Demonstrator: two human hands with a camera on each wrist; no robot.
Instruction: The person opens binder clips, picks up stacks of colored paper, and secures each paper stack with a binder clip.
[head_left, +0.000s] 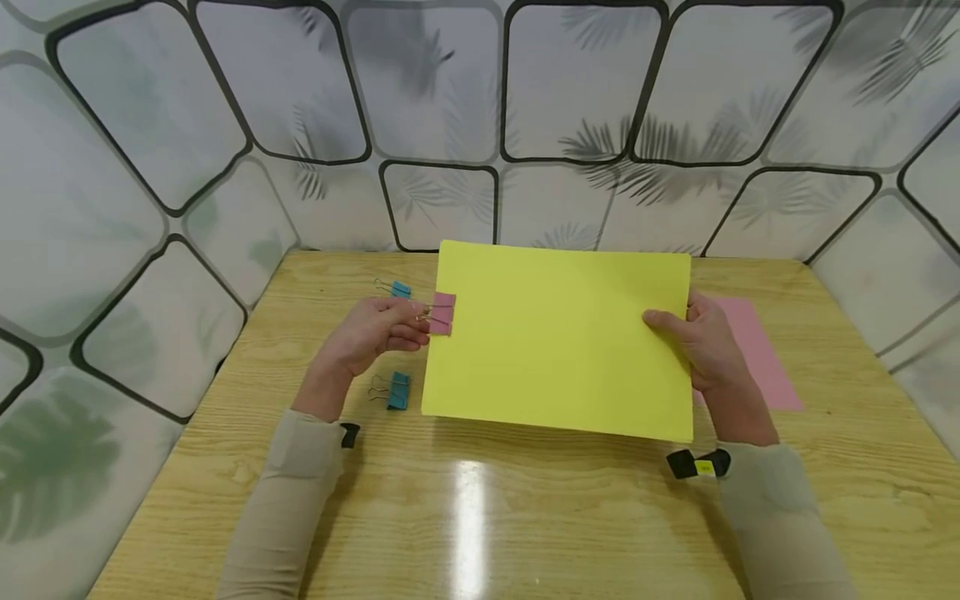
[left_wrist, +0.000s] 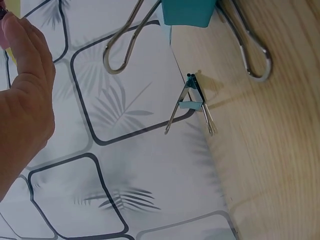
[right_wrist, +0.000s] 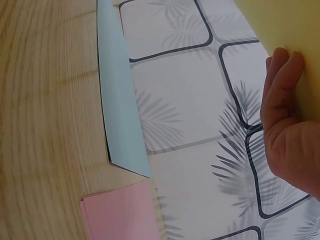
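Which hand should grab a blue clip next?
Probably the left hand: the blue clips lie near it, though it's pinching the pink clip. The right hand is farther away, gripping the yellow paper.

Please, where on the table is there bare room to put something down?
The table is bare between the two sleeves, nearer than the yellow paper, and right of the pink paper. It is crowded beside the left hand, with two teal clips, and where the blue sheet lies.
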